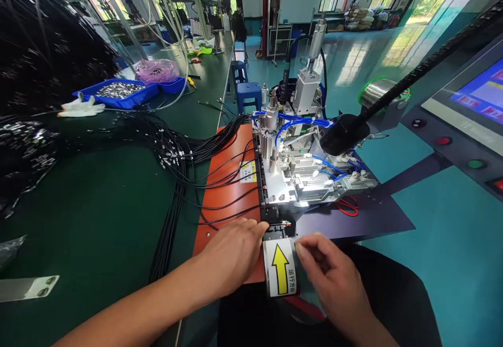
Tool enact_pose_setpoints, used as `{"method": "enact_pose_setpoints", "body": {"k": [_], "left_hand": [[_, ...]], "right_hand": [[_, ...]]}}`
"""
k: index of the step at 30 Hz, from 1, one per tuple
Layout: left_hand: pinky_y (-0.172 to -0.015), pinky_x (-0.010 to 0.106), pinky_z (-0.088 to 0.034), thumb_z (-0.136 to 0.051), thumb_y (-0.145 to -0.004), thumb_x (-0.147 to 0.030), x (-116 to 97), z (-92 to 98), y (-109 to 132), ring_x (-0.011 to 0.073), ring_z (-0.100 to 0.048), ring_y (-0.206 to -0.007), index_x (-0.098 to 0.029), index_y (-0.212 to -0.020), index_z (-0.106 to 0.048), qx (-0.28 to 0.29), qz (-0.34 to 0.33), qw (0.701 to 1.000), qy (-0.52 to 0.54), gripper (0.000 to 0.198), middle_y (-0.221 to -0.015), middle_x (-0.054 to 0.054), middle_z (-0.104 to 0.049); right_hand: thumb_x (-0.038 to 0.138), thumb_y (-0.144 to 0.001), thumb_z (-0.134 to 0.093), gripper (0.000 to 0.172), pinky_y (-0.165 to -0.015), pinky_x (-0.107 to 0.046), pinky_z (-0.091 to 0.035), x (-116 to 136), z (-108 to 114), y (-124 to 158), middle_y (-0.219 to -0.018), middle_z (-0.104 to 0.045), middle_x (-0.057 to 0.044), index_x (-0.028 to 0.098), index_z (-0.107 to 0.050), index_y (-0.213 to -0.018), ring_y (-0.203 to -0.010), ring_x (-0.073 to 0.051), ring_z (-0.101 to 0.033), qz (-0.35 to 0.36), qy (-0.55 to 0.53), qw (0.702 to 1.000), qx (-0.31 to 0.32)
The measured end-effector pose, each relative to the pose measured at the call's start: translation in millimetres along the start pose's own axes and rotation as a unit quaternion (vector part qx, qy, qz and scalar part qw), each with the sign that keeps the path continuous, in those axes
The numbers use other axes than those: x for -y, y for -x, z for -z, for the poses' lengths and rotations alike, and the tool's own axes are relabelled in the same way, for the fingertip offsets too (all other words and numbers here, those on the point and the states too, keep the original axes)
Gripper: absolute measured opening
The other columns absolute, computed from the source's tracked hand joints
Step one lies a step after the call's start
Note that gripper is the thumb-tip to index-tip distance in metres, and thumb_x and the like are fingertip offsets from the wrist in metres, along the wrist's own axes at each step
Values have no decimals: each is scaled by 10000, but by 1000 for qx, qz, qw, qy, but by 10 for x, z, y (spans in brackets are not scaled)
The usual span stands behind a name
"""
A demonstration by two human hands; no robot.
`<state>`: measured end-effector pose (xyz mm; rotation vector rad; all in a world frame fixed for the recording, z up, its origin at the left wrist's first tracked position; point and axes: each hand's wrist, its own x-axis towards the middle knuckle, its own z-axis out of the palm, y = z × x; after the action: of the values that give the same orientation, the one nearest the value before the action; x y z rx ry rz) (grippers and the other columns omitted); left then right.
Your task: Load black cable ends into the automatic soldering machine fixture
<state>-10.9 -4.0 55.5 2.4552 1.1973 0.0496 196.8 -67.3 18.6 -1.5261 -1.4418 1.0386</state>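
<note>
At the near end of the silver machine (310,169), small wire ends (286,223) stick out over a dark fixture, showing pale and reddish tips; their finer detail is too small to tell. The left hand (240,247) lies just left of them, fingers bunched and its foremost fingertip at the fixture's edge; whether it grips a cable cannot be told. The right hand (334,276) is near, thumb and forefinger drawn narrow beside the label (280,268), and whether anything sits between them cannot be told either. The label is white with a bold, black-edged yellow arrow pointing toward the machine and dark characters along its right side.

Black cables (165,237), slim and smooth with a dull sheen, hang in a thick bundle over the green table (98,190). Several separate strands curve loosely across the orange board (226,179) to the machine's left edge, well spaced apart.
</note>
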Motion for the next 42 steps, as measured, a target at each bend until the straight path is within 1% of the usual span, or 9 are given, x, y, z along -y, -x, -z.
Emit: {"method": "enact_pose_setpoints", "body": {"k": [7,12,14,18,24,30,35,39,42], "left_hand": [[-836,285,-470,-439,-920,-197,208,465,70,197,-626,-974,-222,-1187,-619,33,-4,993,113,323,-1111,52,-680],[-634,239,-417,-517,-874,-331,691,1094,283,169,-605,-702,-225,-1010,-670,-104,197,975,0,230,-848,5,-692],[-606,243,-384,-546,-847,-327,846,1183,418,180,-601,-687,-211,-896,-661,-103,267,956,-69,170,-801,12,-681],[-615,265,-389,-550,-860,-345,947,865,615,221,-639,-749,-197,-840,-621,-5,349,930,-112,165,-835,59,-692],[-760,360,-443,-473,-875,-187,870,326,700,319,-661,-913,-89,-949,-594,-19,398,905,-148,172,-949,222,-678],[-717,322,-435,-506,-794,-157,942,484,733,278,-655,-850,-170,-708,-553,-79,402,910,-70,99,-799,122,-676],[-545,254,-417,-572,-750,-250,949,576,770,159,-589,-549,-200,-858,-501,-171,412,886,124,138,-640,-9,-610],[-494,233,-438,-635,-728,-412,912,551,785,124,-550,-488,-201,-893,-447,-216,389,833,329,328,-586,-53,-537],[-522,225,-458,-728,-654,-417,894,501,794,111,-568,-538,-190,-873,-451,-230,366,793,429,419,-628,-45,-544]], "right_hand": [[154,-891,-503,112,-542,-247,-401,-31,-276,302,-712,-569,-4,213,-594,-866,-596,-133,-540,215,61,971,83],[112,-881,-492,141,-586,-269,-405,-131,-387,266,-719,-573,-8,218,-586,-894,-624,-146,-554,266,104,952,112],[121,-893,-494,136,-574,-265,-409,-182,-394,246,-712,-559,-7,220,-585,-914,-614,-148,-548,278,107,946,125],[164,-923,-491,107,-584,-266,-435,-226,-392,241,-720,-552,-10,226,-578,-914,-606,-148,-547,267,90,950,135],[187,-940,-459,129,-601,-275,-445,-96,-393,288,-766,-571,-21,225,-580,-914,-652,-154,-556,254,94,950,154],[146,-899,-478,126,-578,-257,-425,-9,-482,246,-771,-582,-10,218,-581,-898,-650,-141,-559,272,63,940,195],[137,-843,-527,119,-603,-268,-456,80,-653,235,-774,-631,-16,209,-616,-876,-679,-158,-602,254,27,940,225],[244,-891,-559,278,-663,-290,-534,255,-956,246,-921,-684,-52,215,-617,-1161,-759,-177,-675,114,-142,939,290],[341,-925,-560,480,-658,-280,-566,401,-1234,238,-1025,-631,-63,247,-468,-1387,-793,-164,-695,11,-300,888,349]]}}
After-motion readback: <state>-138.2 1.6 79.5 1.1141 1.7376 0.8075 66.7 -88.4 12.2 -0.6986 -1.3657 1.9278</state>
